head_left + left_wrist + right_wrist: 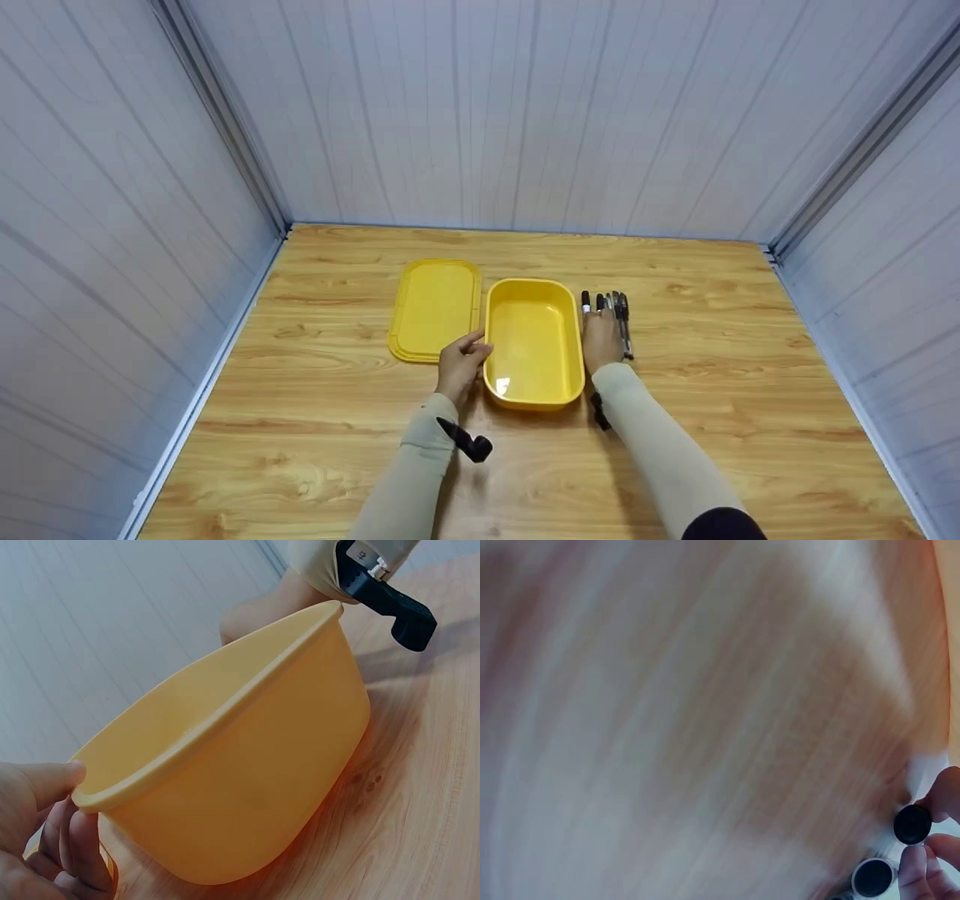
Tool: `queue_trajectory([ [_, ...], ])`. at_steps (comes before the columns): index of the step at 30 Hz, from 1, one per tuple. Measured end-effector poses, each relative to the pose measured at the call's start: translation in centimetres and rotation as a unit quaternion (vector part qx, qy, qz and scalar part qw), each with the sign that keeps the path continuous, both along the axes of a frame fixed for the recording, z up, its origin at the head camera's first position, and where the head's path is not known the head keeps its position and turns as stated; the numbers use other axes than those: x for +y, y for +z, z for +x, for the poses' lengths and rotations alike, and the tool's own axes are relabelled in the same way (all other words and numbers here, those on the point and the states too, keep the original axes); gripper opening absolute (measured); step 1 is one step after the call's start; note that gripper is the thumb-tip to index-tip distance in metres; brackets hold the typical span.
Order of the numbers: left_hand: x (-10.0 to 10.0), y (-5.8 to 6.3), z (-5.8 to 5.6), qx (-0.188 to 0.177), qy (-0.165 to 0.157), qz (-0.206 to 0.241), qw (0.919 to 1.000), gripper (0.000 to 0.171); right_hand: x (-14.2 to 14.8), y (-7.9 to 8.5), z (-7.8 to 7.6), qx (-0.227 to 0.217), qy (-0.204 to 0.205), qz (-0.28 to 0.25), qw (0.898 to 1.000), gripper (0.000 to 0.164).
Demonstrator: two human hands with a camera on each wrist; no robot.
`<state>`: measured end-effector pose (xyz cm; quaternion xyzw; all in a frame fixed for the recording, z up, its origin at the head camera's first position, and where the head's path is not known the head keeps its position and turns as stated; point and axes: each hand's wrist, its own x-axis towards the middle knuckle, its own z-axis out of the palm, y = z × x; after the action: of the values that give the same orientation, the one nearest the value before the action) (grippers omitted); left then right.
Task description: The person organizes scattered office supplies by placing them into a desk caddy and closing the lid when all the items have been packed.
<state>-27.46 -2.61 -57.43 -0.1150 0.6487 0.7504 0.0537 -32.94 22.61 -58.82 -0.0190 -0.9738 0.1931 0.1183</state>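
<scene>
A yellow plastic box point(534, 345) without its cover stands on the wooden table. My left hand point(460, 366) pinches its left rim; in the left wrist view the thumb point(56, 781) lies over the rim and the fingers curl beneath. To the right of the box, my right hand point(603, 341) is over a row of pens and markers point(625, 315). The right wrist view shows its thumb and fingers pinching a marker with a round black end point(913, 824). Another dark-ended marker point(874, 878) lies right beside it. My right hand hides part of the row.
A flat yellow lid point(436, 309) lies on the table to the left of the box. White panel walls point(495, 112) enclose the wooden tabletop point(315, 420) at the back and both sides. Black wrist mounts point(469, 442) stick out from the sleeves.
</scene>
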Motion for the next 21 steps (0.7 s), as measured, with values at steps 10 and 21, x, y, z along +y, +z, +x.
queue_trajectory([
  [10, 0.0, 0.5, 0.2, 0.005, 0.0, -0.002, 1.0, 0.042, 0.2, 0.7, 0.1, 0.023, 0.003, -0.105, 0.994, 0.023],
  [21, 0.2, 0.0, -0.1, -0.002, 0.015, -0.009, 0.9998, 0.041, 1.2, 3.0, 0.4, -0.055, -0.09, -0.308, 0.945, 0.046],
])
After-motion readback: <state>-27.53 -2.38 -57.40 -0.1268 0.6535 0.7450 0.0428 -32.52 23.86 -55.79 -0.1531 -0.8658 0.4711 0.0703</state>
